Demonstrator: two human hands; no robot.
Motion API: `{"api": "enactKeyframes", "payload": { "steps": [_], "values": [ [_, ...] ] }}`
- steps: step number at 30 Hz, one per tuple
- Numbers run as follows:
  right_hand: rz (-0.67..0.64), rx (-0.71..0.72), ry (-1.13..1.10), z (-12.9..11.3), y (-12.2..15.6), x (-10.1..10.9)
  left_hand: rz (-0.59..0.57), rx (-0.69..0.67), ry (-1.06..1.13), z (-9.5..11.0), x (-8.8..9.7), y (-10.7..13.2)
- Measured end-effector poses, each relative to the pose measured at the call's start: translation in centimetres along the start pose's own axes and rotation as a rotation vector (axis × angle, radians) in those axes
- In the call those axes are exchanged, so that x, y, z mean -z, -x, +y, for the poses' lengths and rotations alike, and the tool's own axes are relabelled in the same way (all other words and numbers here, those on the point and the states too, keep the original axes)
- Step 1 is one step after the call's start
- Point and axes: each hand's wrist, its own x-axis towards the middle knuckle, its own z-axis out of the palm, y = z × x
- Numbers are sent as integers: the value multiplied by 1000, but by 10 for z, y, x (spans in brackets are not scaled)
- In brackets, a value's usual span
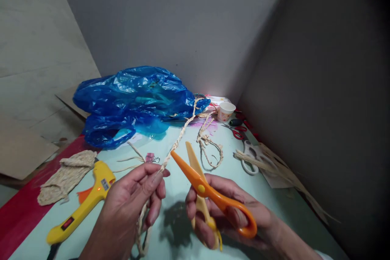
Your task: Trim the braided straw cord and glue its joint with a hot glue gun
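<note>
My left hand (pixel 143 195) is closed, pinching a pale braided cord (pixel 181 132) between thumb and fingers. The cord stretches up and away towards a blue plastic bag (pixel 137 93), and its lower part hangs in a loop below the hand. In my right hand (pixel 225 211) is a pair of orange and yellow scissors (pixel 201 189), with thumb and fingers through the handles. Their blades stand slightly apart, the tips close to the right side of the cord. Another loop of braided cord (pixel 210 144) lies on the table beyond the scissors.
To the left are a yellow glue gun (pixel 88 205) with a lit red light and a woven straw piece (pixel 67 174). Behind my left hand sits a pink binder clip (pixel 150 157). A paper cup (pixel 226 111), red-handled scissors (pixel 237 132), white-handled scissors (pixel 250 158) and straw strands (pixel 289 178) lie right.
</note>
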Motion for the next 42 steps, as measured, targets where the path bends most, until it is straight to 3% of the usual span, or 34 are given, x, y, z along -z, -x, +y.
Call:
{"api": "enactKeyframes", "payload": {
  "steps": [7, 17, 22, 26, 29, 32, 35, 38, 42],
  "values": [
    [-50, -47, 45, 2, 1, 3, 9, -115, -9, 6, -7, 7],
    [-110, -114, 36, 16, 0, 12, -186, -14, 163, 0, -5, 7],
    [-118, -139, 71, 18, 2, 17, -158, -17, 178, 0, -2, 5],
    [-85, -176, 200, -6, 8, 14, -90, -92, 147, 4, -2, 6],
    [46, -52, 646, -30, 13, 5, -41, -148, 129, 10, -5, 7],
    [186, 242, 1412, -41, 14, -1, -25, -135, 126, 14, -9, 9],
    [208, 491, 2005, -39, 14, 2, -41, -96, 161, 14, -12, 11],
    [205, 629, 2315, -35, 13, 7, -60, -81, 198, 12, -11, 12],
    [190, 703, 2420, -33, 12, 9, -26, -94, 155, 12, -11, 14]
  ]
}}
